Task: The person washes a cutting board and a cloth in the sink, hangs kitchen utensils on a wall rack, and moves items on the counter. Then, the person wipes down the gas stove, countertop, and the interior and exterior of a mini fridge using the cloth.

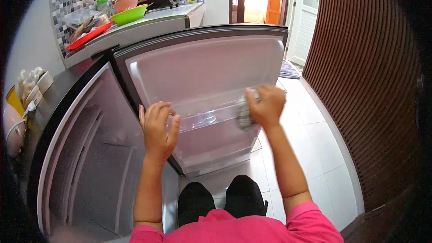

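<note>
In front of me the refrigerator door (pixel 207 65) hangs open, its white inner side facing me. A clear plastic door shelf (pixel 207 118) runs across it. My right hand (pixel 268 105) is closed round a crumpled greyish cloth (pixel 244 113), pressed against the right end of that shelf; hand and cloth are slightly blurred. At the shelf's left end is my left hand (pixel 158 128), its fingers spread and bent, with nothing visible in them. Whether its fingertips touch the shelf I cannot tell. A second clear shelf (pixel 216 164) sits lower on the door.
To the left is the open refrigerator compartment (pixel 96 162). On the counter (pixel 153 22) behind the door are a green bowl (pixel 129 15), a red tray (pixel 90 35) and other kitchenware. A brown slatted wall (pixel 360 85) bounds the right; white floor tiles (pixel 306 144) lie between.
</note>
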Demonstrator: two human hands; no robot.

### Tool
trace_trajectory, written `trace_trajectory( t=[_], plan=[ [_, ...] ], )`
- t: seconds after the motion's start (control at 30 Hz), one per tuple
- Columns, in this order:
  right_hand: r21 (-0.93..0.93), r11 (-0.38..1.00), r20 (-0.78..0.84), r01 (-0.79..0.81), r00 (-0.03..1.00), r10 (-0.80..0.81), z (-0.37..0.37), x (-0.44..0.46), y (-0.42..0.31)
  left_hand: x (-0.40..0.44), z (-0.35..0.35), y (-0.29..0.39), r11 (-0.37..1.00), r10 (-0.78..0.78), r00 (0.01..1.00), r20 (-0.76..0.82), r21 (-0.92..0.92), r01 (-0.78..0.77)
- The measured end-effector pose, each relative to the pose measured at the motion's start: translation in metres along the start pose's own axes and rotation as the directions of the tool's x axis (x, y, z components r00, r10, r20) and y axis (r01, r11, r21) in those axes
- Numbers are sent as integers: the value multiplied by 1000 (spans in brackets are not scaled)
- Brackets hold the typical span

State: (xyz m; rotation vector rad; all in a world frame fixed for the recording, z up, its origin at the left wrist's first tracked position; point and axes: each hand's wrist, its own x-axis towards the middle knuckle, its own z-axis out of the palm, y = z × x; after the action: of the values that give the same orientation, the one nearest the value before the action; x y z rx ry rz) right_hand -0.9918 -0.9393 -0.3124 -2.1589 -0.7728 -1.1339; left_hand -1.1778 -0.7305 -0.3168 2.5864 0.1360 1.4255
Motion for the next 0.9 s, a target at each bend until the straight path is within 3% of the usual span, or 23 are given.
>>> trace_trajectory(
  t=[0.13,0.23,0.33,0.47,0.57,0.6,0.67,0.73,0.8,0.9],
  plan=[
    [238,933,-180,269,956,-230,18,-18,-65,-2,8,-3,996,-43,999,-20,-76,42],
    [299,886,-133,354,935,-329,11,-17,-49,1,13,0,986,-122,985,-125,-132,105],
    [152,946,-50,285,959,-280,6,-13,-6,3,21,3,987,-114,958,-265,-142,78],
    [101,978,-262,183,953,-151,14,-11,72,1,26,-4,998,-48,951,-307,-64,29],
    [292,956,-456,22,882,119,33,-13,64,2,29,-2,997,-59,940,-336,-75,36],
    [326,939,-432,-109,866,250,39,-18,52,2,29,-2,996,-62,937,-344,-81,36],
    [461,868,-497,-185,756,426,59,-23,25,3,30,-2,998,-44,932,-359,-62,23],
    [528,812,-460,-248,721,519,72,-31,-14,5,33,-1,998,-34,927,-373,-54,15],
    [472,828,-391,-303,769,505,79,-45,-49,6,35,2,999,-30,923,-384,-50,12],
    [545,794,-365,-271,776,515,98,-56,-61,6,37,1,999,-41,932,-361,-41,28]
  ],
)
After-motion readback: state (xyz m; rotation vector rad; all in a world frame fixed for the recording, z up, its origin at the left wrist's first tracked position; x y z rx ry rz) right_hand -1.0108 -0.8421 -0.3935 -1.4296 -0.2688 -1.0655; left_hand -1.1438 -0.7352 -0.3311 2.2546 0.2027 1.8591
